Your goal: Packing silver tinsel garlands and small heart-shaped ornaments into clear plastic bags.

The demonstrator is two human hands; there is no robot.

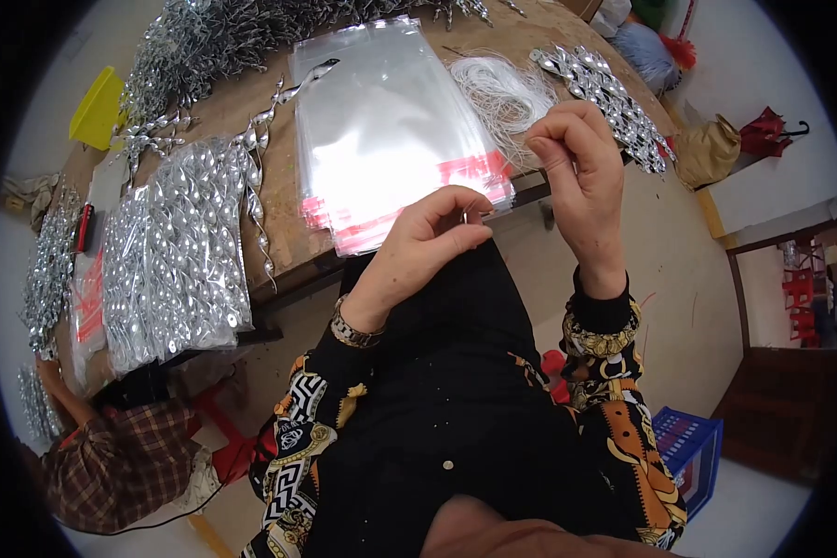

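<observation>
My left hand (418, 244) is in front of the table's near edge, its thumb and fingers curled toward each other. Higher and further right, my right hand (584, 167) is closed in a pinch. Whatever either hand holds is too fine or hidden to make out. Just beyond them lies a stack of clear plastic bags (372, 102) with red-striped edges. A loose hank of white string (500, 88) sits beside the stack, close to my right hand. Behind that hand is a pile of twisted silver foil strips (614, 107).
Packed silver spiral strips (177, 251) cover the table's left side, with silver tinsel (219, 46) at the back. A yellow bin (98, 107) stands at far left. Another person in a plaid shirt (126, 460) sits lower left. A blue crate (688, 456) is on the floor at right.
</observation>
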